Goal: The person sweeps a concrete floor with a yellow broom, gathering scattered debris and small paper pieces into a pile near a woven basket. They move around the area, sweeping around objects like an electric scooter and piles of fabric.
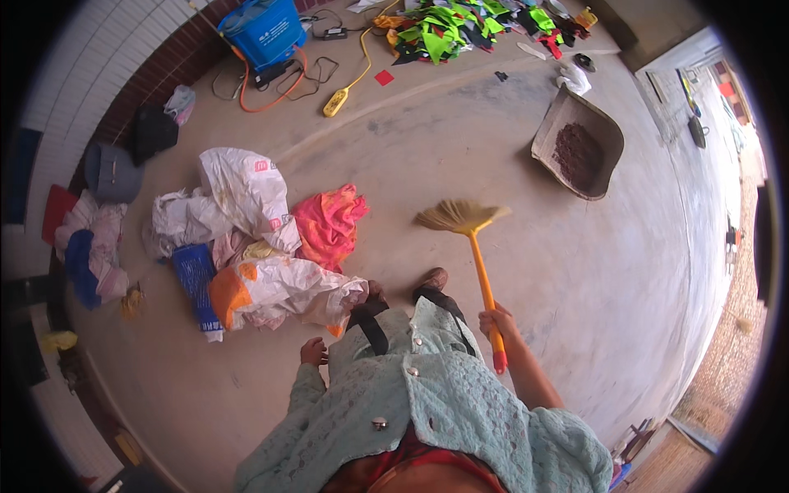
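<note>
My right hand (493,321) grips the orange handle of a broom (472,238), whose straw head rests on the concrete floor ahead of my feet. My left hand (313,352) hangs at my side with the fingers curled, holding nothing, close to a heap of white and orange sacks (279,287). A metal dustpan (561,123) with dark dirt in it lies further ahead to the right.
Crumpled sacks, a pink cloth (329,223) and a blue bag lie to the left. A blue crate (265,31), cables and a yellow power strip (335,102) sit near the brick wall. Bright fabric scraps (460,29) pile at the top.
</note>
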Demonstrator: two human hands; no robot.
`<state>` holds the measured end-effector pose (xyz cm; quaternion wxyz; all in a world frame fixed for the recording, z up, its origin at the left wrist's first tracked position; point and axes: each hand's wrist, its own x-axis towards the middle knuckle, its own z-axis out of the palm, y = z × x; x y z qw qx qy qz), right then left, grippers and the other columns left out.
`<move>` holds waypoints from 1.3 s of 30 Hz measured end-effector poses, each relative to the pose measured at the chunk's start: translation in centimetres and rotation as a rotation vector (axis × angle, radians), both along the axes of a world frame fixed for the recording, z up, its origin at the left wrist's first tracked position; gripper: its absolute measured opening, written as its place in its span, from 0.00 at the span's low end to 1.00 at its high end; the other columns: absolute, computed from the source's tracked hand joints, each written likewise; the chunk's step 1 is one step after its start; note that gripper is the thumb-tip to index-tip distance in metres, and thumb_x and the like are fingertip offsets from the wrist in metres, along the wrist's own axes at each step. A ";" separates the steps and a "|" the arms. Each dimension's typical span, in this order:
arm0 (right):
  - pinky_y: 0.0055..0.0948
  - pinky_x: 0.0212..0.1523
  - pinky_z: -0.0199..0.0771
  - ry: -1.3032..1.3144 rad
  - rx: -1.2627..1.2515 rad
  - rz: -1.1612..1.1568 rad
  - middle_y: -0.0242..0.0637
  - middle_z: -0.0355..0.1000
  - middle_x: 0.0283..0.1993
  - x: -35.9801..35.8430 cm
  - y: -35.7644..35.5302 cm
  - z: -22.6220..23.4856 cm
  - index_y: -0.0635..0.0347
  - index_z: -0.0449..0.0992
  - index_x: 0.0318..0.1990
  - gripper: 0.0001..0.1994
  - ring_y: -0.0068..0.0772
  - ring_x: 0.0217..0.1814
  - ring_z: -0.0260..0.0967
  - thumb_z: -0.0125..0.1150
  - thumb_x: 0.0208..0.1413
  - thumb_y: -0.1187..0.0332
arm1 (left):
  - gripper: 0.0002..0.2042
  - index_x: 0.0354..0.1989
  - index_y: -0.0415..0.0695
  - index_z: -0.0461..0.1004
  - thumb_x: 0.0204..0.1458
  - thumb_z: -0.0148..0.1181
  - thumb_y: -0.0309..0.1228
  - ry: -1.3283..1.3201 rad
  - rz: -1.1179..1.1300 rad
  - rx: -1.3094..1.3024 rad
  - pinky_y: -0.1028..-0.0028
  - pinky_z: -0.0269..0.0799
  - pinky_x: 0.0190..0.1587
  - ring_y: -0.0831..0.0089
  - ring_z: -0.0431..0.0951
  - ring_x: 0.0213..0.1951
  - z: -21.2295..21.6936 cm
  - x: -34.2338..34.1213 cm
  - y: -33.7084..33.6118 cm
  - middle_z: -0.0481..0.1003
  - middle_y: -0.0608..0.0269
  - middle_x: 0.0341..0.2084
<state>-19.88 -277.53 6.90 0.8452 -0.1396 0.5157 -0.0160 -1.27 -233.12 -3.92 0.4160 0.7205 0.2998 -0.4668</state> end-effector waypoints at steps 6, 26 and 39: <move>0.14 0.14 0.53 -0.030 -0.040 0.098 0.28 0.53 0.20 -3.6 2.4 7.9 0.50 0.55 0.49 0.23 0.15 0.17 0.50 0.44 0.43 0.83 | 0.16 0.44 0.42 0.64 0.43 0.46 0.30 -0.030 -0.087 -0.053 0.71 0.69 0.17 0.69 0.70 0.17 -0.4 0.4 -2.1 0.68 0.56 0.25; 0.21 0.15 0.60 0.316 -0.224 0.363 0.34 0.60 0.18 -6.7 -5.1 1.5 0.58 0.46 0.58 0.36 0.23 0.15 0.58 0.51 0.38 0.83 | 0.17 0.43 0.40 0.63 0.41 0.45 0.29 -0.044 -0.228 0.054 0.71 0.69 0.15 0.70 0.70 0.16 2.0 4.1 -8.2 0.68 0.60 0.21; 0.21 0.17 0.58 -0.265 -0.303 0.386 0.33 0.60 0.22 1.0 -12.5 5.0 0.60 0.47 0.57 0.32 0.21 0.17 0.56 0.50 0.41 0.79 | 0.17 0.44 0.42 0.62 0.43 0.44 0.31 -0.139 -0.351 0.034 0.70 0.69 0.16 0.69 0.70 0.16 4.6 6.8 -15.0 0.67 0.59 0.22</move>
